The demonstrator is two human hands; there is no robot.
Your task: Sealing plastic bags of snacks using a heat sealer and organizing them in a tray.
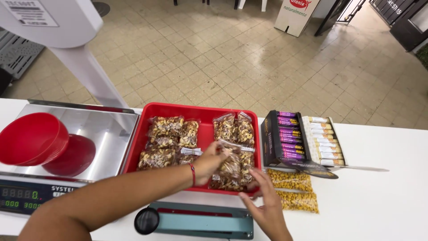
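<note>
A red tray [169,109] on the white counter holds several clear bags of mixed nuts [166,127]. My left hand [208,164], with a red string bracelet on the wrist, grips one bag of mixed nuts [231,166] at the tray's front right. My right hand [266,203] reaches in from below with fingers spread, its fingertips touching the lower edge of that same bag at the tray's front rim.
A steel scale [107,129] with a red bowl [33,138] stands at left. A grey-green heat sealer [200,219] lies at the front edge. Two bags of yellow corn snacks [294,189] and display boxes of bars [303,138] sit right of the tray.
</note>
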